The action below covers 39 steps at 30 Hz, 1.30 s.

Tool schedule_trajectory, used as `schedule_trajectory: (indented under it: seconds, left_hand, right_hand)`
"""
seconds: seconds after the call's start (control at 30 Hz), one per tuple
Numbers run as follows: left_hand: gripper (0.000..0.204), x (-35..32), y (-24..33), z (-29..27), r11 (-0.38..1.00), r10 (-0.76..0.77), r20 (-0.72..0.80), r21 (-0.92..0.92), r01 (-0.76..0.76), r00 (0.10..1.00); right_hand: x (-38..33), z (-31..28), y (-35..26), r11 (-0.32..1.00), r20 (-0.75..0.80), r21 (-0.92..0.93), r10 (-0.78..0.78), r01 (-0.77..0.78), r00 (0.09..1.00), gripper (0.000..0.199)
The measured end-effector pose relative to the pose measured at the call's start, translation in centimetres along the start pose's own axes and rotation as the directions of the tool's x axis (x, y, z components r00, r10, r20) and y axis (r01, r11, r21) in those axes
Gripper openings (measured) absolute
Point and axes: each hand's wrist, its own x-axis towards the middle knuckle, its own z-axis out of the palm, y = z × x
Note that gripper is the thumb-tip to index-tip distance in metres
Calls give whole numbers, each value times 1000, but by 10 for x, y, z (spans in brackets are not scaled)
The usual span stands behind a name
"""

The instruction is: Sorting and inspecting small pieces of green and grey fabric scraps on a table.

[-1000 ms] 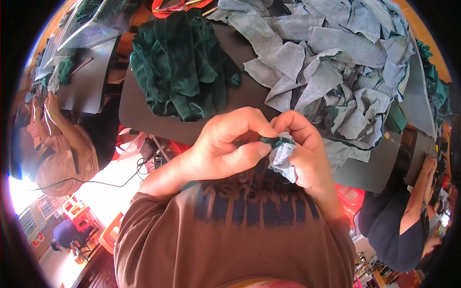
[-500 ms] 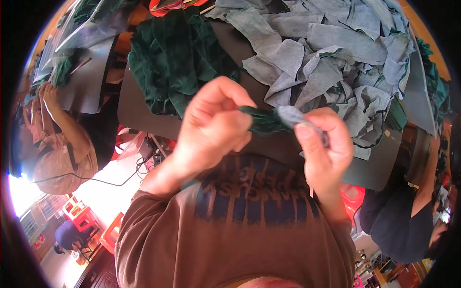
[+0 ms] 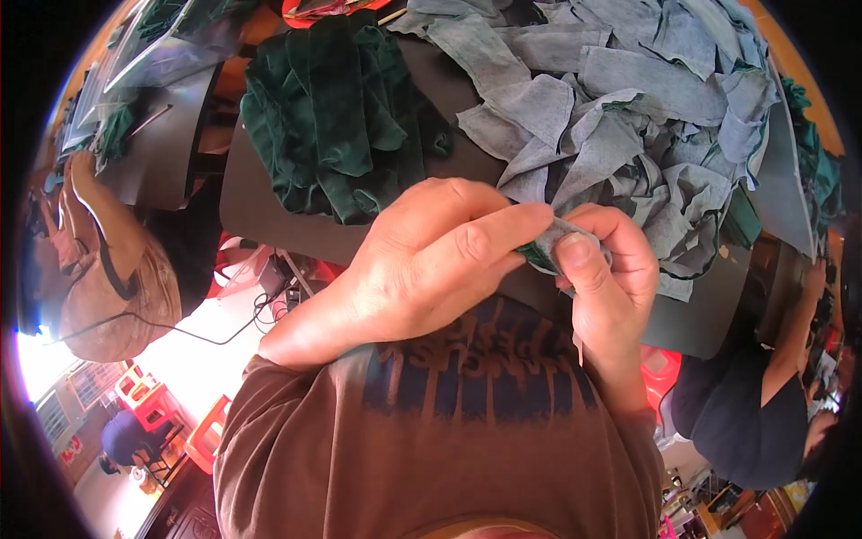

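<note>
Close above the table's near edge, my right hand (image 3: 609, 274) pinches a bunched fabric strip (image 3: 561, 235), grey on one face and dark green velvet on the other. Its thumb presses on the grey side. My left hand (image 3: 431, 256) reaches across to the same strip, fingers closed on it from the left; the fingers cover much of the green part. Beyond my left hand lies a heap of dark green velvet strips (image 3: 328, 108). Farther right spreads a large loose pile of grey-backed strips (image 3: 646, 85), some showing green edges.
The dark table (image 3: 269, 202) holds both piles. A red tray (image 3: 328, 11) with small items sits at the far edge. Co-workers sit at both sides, one arm (image 3: 112, 207) at left, another person's dark shirt (image 3: 741, 413) at right. Red stools (image 3: 148, 404) stand lower left.
My left hand has moved right, closing the gap to my right hand. The green stretch of strip between the hands is now mostly covered. My right hand stays nearly in place.
</note>
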Motion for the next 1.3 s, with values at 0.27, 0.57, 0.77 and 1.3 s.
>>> schedule_trajectory:
  seconds: [0.27,0.57,0.77,1.3]
  left_hand:
    - [41,-4,-3,4,988,147,53,32,-149,988]
    - [35,-8,3,4,991,-47,212,135,18,976]
    - [52,-14,4,12,965,-203,401,-73,252,893]
    - [62,-31,10,22,684,-313,493,-476,553,812]
  right_hand:
    - [7,-10,5,980,-18,-137,-146,143,989,18]
    - [6,-8,-4,750,82,-580,-336,319,938,8]
    - [4,-13,-5,998,-20,18,-57,58,998,17]
    - [4,4,22,913,52,409,-1,-20,999,41]
